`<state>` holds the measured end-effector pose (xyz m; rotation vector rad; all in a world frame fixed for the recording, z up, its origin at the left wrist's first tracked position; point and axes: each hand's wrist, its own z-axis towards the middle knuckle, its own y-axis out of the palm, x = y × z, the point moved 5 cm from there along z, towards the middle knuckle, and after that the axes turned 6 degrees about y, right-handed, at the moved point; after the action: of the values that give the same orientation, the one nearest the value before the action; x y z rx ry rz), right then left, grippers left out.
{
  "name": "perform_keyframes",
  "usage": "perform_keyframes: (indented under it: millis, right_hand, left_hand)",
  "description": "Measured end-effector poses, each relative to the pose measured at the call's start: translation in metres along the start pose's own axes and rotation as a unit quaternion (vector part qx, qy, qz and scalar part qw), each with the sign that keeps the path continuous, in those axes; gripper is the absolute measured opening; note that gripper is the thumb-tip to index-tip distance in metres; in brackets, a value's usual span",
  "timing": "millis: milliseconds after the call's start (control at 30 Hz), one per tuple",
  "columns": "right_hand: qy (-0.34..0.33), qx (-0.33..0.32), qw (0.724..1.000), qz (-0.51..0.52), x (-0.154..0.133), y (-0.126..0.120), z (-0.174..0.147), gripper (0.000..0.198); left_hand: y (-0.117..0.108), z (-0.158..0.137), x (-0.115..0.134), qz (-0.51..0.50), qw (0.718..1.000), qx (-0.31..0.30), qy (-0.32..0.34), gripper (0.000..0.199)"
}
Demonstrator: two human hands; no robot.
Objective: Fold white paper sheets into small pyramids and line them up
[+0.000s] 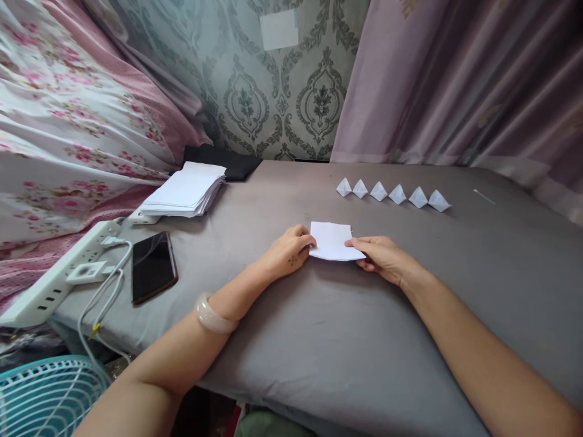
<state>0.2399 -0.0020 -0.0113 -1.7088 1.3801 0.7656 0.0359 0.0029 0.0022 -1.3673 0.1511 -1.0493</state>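
Observation:
A white sheet of paper (331, 241), seemingly folded along its near edge, is held just above the grey tablecloth between both hands. My left hand (294, 249) is closed on its left edge, fingers curled over the side. On the opposite side, my right hand (380, 254) pinches the near right corner, thumb on top and fingers beneath. Beyond the hands, several small folded white paper shapes (379, 192) with pointed tops stand in a row. To the far left lies a thick stack of white paper (186, 189).
A black phone (153, 267) lies left of my left arm, beside a white power strip (59, 273) with plugged cables. A thin stick (483, 196) rests at the far right. Below the table's left edge is a turquoise fan (50, 394). Curtains (432, 79) hang behind.

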Motion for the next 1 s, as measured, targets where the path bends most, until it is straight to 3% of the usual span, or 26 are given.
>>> perform_keyframes:
  millis: [67, 133, 233, 333, 433, 533, 633, 833, 1000]
  right_hand:
    - [-0.063, 0.029, 0.991, -0.116, -0.004, -0.009, 0.000, 0.021]
    - [-0.172, 0.043, 0.953, -0.245, -0.012, -0.017, -0.003, 0.027]
    - [-0.264, -0.023, 0.892, -0.366, -0.012, -0.020, -0.008, 0.044]
    - [-0.263, -0.040, 0.881, -0.393, -0.009, -0.022, -0.006, 0.036]
    - [-0.255, 0.008, 0.894, -0.368, -0.009, -0.019, 0.000, 0.026]
    - [-0.245, 0.066, 0.907, -0.336, -0.007, -0.015, 0.007, 0.030]
    - [-0.234, 0.133, 0.903, -0.335, -0.004, -0.013, 0.011, 0.034]
    - [-0.236, 0.193, 0.875, -0.376, -0.004, -0.009, 0.009, 0.033]
    - [-0.208, 0.210, 0.868, -0.400, -0.005, -0.005, 0.006, 0.032]
  left_hand:
    - [0.000, 0.000, 0.001, 0.011, 1.000, 0.007, 0.003, 0.021]
    - [0.000, 0.000, 0.002, 0.010, 1.000, 0.020, 0.004, 0.017]
    - [0.000, -0.001, 0.004, 0.010, 0.999, 0.037, -0.007, 0.014]
    - [0.001, -0.001, 0.001, -0.012, 0.997, 0.049, -0.062, 0.013]
    - [0.003, -0.001, -0.003, -0.050, 0.988, 0.068, -0.132, 0.014]
    - [0.005, 0.000, -0.006, -0.070, 0.976, 0.096, -0.183, 0.017]
    - [0.008, 0.000, -0.008, -0.073, 0.963, 0.134, -0.224, 0.019]
    - [0.018, 0.000, -0.008, -0.047, 0.951, 0.175, -0.251, 0.021]
    - [0.019, 0.000, -0.002, -0.011, 0.951, 0.172, -0.258, 0.027]
